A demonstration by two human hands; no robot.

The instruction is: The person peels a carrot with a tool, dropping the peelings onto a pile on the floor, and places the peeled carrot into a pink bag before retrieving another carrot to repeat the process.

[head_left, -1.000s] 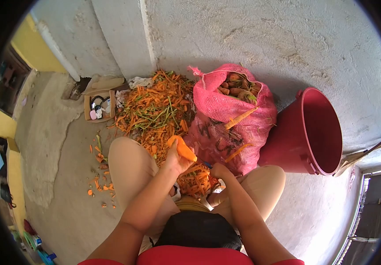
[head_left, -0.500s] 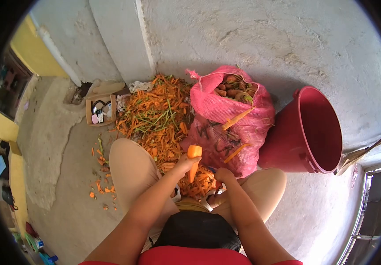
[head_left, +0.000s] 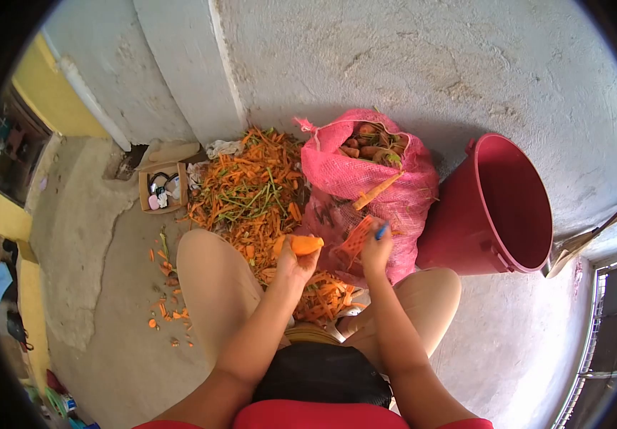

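Observation:
My left hand (head_left: 295, 266) is closed around a peeled carrot (head_left: 307, 245), its thick end pointing right. In my closed right hand (head_left: 376, 252) is a flat orange-red slotted tool (head_left: 353, 240), with a blue end (head_left: 382, 230) showing above the fingers; its exact kind cannot be made out. The slotted part points left toward the carrot, apart from it, and overlaps the pink sack in this view. Between my knees, below both hands, lies a heap of carrot peelings (head_left: 323, 297).
A pink mesh sack (head_left: 408, 193) of unpeeled carrots (head_left: 374, 146) stands ahead by the wall. Left of it spreads a large pile of peelings and green stems (head_left: 251, 193), beside a small cardboard box (head_left: 144, 191). A dark red bucket (head_left: 458, 218) leans at the right.
The carrot has turned from upright to nearly sideways. My right hand has risen from near my knee, lifting the slotted tool into clear view before the sack.

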